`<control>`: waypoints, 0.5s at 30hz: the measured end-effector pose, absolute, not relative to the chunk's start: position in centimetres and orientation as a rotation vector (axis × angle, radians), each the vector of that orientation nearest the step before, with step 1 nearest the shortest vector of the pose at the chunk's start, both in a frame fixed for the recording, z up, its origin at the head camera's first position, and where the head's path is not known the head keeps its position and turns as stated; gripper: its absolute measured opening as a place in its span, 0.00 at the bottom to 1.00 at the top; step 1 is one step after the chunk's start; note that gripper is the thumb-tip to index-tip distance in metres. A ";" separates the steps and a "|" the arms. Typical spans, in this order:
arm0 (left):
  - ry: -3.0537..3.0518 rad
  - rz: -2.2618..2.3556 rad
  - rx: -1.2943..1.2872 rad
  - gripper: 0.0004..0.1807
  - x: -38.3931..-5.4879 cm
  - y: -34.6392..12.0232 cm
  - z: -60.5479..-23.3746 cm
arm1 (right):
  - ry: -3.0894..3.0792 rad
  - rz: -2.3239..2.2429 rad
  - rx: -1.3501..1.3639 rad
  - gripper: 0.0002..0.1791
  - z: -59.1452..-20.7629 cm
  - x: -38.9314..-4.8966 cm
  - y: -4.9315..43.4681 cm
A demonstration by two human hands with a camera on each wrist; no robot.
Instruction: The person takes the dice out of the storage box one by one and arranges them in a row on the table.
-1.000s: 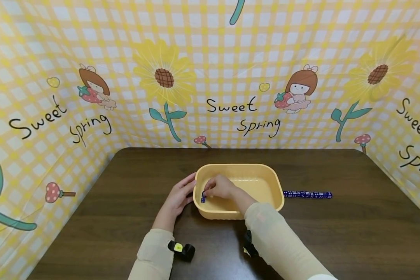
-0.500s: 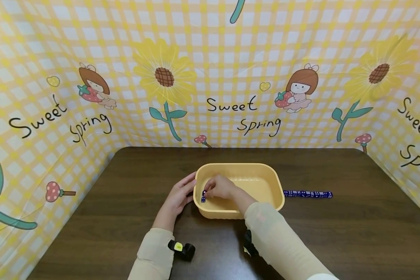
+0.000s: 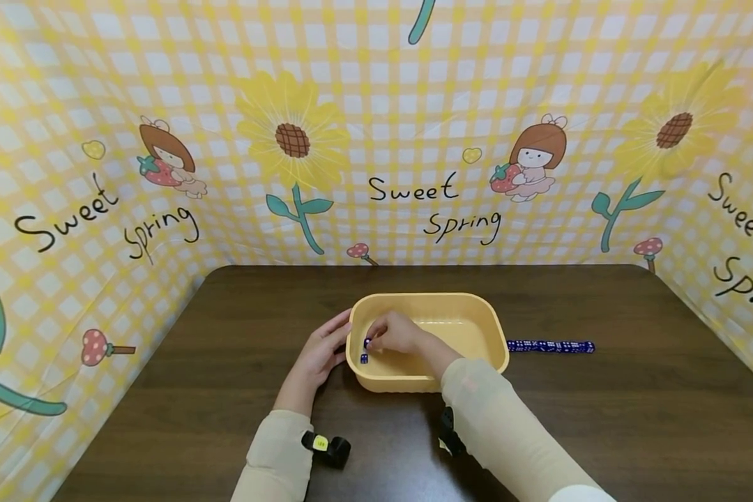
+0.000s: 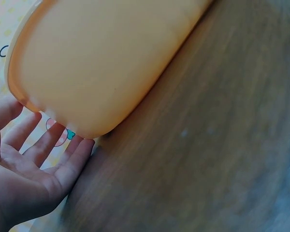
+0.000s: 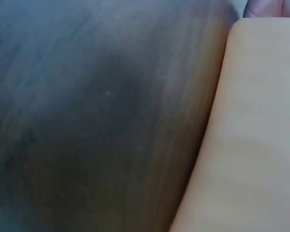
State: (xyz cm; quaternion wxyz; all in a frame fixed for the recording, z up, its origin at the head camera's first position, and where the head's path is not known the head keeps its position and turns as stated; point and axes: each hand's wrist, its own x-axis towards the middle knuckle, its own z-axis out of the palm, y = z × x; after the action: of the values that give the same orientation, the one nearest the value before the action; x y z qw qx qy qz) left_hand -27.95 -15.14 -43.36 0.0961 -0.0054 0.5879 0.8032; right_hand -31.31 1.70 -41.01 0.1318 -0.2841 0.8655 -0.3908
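Observation:
A yellow plastic basin point(image 3: 429, 385) stands at the middle of the table. My left hand point(image 3: 318, 354) rests on its left end from outside. In the left wrist view the spread fingers point(image 4: 46, 145) of that hand touch the basin's wall point(image 4: 106, 63). Inside the basin, at its left end, my right hand point(image 3: 397, 335) pinches a dark blue die point(image 3: 367, 343) between thumb and fingertips. Another blue die point(image 3: 364, 358) lies just nearer to me on the basin floor. The right wrist view shows only the basin's outer side point(image 5: 261, 121) and table, with my right hand hidden.
A row of several blue dice point(image 3: 552, 346) extends rightward from the basin's right side on the dark wooden table point(image 3: 634, 404). A yellow checked cloth point(image 3: 401, 90) hangs behind the table and along both sides.
The die at my right fingertips has shifted slightly away from me, widening the gap to the other die. My left hand stays on the basin's end.

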 end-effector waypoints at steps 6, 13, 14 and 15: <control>1.742 2.388 -0.036 0.24 -27.9 -15.1 -43.4 | 2.488 -1.170 -0.906 0.05 -40.4 -31.3 2.2; 1.776 2.363 -0.055 0.23 -27.8 -15.1 -43.4 | 2.543 -1.145 -0.885 0.07 -39.3 -31.8 3.4; 1.777 2.361 -0.053 0.23 -27.8 -15.1 -43.4 | 2.545 -1.152 -0.897 0.07 -39.1 -31.9 3.7; 1.780 2.360 -0.054 0.23 -27.8 -15.2 -43.4 | 2.549 -1.158 -0.909 0.07 -38.8 -32.0 3.9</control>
State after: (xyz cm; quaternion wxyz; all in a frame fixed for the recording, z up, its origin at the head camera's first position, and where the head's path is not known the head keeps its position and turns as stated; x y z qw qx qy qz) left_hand -27.84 -15.16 -43.36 0.0922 -0.0181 0.5994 0.7949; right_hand -31.99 3.94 -38.83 0.0986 -0.3072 0.8618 -0.3915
